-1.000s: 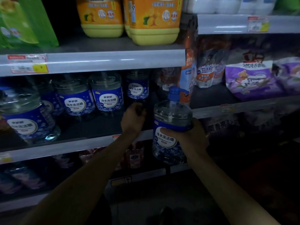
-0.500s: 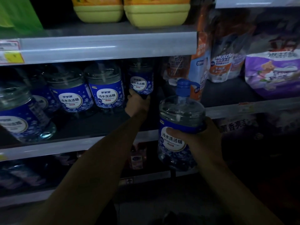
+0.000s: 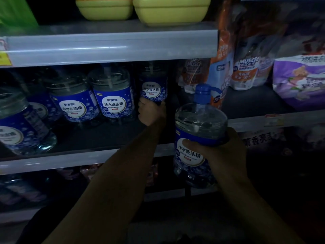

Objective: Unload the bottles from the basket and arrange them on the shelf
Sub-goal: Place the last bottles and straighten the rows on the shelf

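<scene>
While my right hand curls its fingers round the pump bottle, holding it upright just in front of the shelf edge, my left hand is deep inside. Its fingers grip the base of the rear bottle, which stands on that shelf. A row of matching bottles stands to its left, and pouches sit to the right.

Left hand grips shelved bottle at base; right hand holds pump bottle before shelf.
</scene>
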`<move>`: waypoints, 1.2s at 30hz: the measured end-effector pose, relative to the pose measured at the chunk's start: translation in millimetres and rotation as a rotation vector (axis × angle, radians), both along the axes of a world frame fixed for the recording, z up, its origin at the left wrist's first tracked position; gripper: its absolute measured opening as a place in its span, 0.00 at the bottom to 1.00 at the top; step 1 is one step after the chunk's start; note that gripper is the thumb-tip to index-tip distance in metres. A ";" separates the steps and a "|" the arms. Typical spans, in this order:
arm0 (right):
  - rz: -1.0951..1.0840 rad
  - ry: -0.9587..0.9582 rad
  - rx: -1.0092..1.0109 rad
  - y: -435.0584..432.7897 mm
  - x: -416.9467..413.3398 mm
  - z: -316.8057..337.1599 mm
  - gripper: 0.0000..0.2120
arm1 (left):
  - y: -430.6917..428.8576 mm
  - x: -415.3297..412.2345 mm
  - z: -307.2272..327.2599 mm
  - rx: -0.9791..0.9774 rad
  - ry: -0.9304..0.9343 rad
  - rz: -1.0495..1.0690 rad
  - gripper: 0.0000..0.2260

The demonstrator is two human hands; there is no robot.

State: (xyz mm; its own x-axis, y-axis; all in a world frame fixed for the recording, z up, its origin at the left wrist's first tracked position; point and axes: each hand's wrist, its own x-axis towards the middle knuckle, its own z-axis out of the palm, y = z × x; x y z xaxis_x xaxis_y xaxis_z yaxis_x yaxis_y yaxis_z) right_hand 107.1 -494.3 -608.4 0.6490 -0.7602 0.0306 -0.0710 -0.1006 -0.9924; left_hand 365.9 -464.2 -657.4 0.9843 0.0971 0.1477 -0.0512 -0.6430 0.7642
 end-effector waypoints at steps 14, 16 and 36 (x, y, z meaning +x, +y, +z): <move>0.000 -0.009 -0.024 -0.2 -1.9 2.5 0.29 | 2.1 -6.9 5.5 -0.013 0.025 -0.005 0.40; 0.004 -0.008 -0.040 0.5 0.5 2.7 0.29 | 7.5 -12.8 6.9 -0.017 0.045 -0.041 0.39; 0.134 -0.107 -0.084 39.9 31.8 17.5 0.37 | 170.0 -116.9 75.8 -0.633 0.217 -0.849 0.18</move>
State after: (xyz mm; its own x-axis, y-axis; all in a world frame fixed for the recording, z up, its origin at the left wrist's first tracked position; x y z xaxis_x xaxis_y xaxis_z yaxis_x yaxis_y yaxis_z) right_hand 138.9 -454.4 -590.9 0.7338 -0.6591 0.1649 0.0541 -0.1852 -0.9812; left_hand 249.0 -294.2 -581.5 0.7652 -0.6316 0.1246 -0.1172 0.0537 0.9917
